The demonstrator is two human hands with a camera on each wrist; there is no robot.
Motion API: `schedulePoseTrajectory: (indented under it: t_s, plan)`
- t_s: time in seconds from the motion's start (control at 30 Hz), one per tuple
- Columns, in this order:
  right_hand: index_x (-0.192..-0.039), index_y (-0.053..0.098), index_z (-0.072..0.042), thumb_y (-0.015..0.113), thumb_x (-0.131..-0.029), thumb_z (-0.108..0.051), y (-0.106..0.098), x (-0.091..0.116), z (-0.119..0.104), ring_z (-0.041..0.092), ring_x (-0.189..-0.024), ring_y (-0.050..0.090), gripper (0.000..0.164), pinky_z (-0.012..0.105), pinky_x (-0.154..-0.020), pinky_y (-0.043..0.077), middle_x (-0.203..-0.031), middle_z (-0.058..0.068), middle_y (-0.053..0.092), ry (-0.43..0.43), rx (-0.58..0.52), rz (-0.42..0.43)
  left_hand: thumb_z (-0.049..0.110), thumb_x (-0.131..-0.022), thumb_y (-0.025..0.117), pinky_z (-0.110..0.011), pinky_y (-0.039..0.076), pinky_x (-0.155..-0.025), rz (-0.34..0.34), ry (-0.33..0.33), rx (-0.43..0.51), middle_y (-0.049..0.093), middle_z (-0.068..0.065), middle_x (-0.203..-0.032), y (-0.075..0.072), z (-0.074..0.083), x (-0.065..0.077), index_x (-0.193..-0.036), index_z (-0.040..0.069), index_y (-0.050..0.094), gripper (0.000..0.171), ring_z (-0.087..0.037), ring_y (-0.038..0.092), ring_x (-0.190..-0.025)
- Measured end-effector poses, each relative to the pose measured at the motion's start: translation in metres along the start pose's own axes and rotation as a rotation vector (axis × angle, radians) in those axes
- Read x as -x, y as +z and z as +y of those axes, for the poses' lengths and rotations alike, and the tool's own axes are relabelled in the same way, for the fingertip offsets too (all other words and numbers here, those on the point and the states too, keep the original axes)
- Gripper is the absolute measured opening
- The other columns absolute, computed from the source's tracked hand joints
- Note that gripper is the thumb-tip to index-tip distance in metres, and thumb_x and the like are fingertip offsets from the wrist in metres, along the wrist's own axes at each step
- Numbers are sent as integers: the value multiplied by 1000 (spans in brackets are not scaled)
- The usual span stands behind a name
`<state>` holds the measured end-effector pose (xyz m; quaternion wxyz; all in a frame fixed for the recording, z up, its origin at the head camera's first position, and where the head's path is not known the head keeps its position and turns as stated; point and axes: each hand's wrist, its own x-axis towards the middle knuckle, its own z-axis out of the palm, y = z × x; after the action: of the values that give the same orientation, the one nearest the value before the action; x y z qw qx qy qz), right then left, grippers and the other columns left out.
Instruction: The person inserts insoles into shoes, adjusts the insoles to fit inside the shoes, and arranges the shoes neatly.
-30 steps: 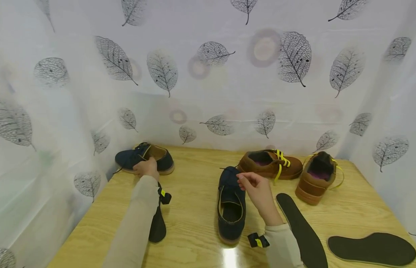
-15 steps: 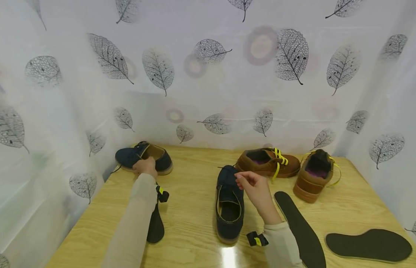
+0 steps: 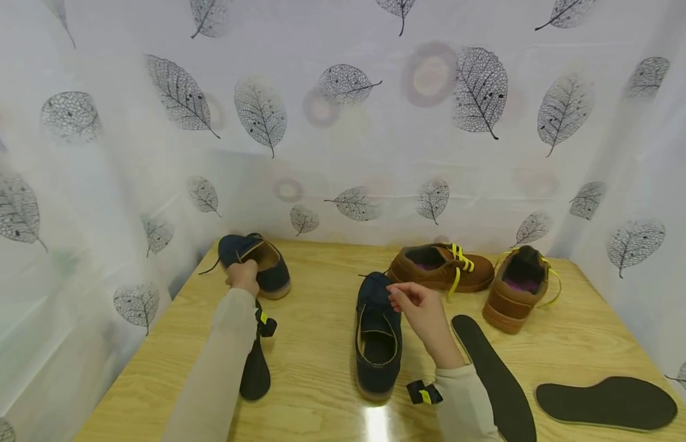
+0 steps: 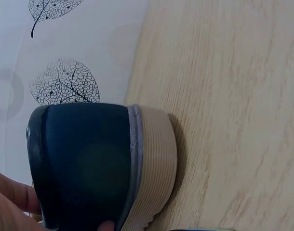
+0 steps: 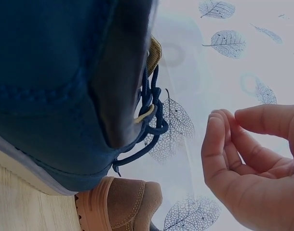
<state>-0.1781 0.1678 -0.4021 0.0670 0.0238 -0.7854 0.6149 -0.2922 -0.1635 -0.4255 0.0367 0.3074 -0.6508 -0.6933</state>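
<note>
At the back left of the table, my left hand (image 3: 243, 279) grips a navy lace-up shoe (image 3: 276, 279) by its collar. In the left wrist view the shoe's heel (image 4: 89, 166) faces the camera, its pale ridged sole close to the wood. A second navy shoe (image 3: 378, 374) stands mid-table, toe pointing away. Beside its toe hovers my right hand (image 3: 425, 313), fingers bent and thumb near the fingertips. Nothing shows between them in the right wrist view, where the second shoe's blue laces (image 5: 157, 120) hang close by.
Two brown shoes stand at the back right, one sideways (image 3: 475, 276) with yellow laces, one toe-away (image 3: 511, 310). Dark insoles lie at right, one slanted (image 3: 497, 374), one crosswise (image 3: 608, 403). Another insole (image 3: 255, 374) lies by my left forearm. A leaf-print curtain (image 3: 343, 153) encloses the table.
My left hand has turned the left navy shoe: its toe has swung away and to the right, and its heel has come nearer. The right hand has stayed nearly still.
</note>
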Motion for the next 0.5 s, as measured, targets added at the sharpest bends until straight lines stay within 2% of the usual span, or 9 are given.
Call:
schedulePoseTrajectory:
  t_s: [0.17,0.33,0.43,0.5]
  plan:
    - [-108,68,5,59,-95,-7,-1,0,-1,33,-86,64,20,24,-72,53,-97,24,66,6,4,-1,6,-89,35,-46,13,-115,-30,55,-69,2,-27,-155,-1,-3,4,-150,-8,5,70,-39,3,-144]
    - [-108,68,6,59,-95,-7,-2,0,-1,32,-85,65,21,22,-71,52,-95,20,67,8,8,2,5,-89,31,-42,7,-115,-161,67,-57,-6,-23,-157,-2,-9,6,-149,-8,-7,72,-36,-2,-145]
    - [-108,68,5,59,-96,-8,-3,0,-1,30,-84,65,21,23,-72,53,-94,18,68,8,11,1,5,-89,31,-39,6,-115,-221,73,-89,-4,-24,-157,-2,-12,10,-148,-10,-7,71,-34,0,-144]
    - [-108,68,5,59,-96,-9,-3,0,-1,28,-83,65,21,25,-72,53,-94,19,67,5,14,0,4,-90,31,-37,9,-113,-252,70,-112,1,-25,-156,-2,-14,14,-148,-12,-2,69,-32,6,-142]
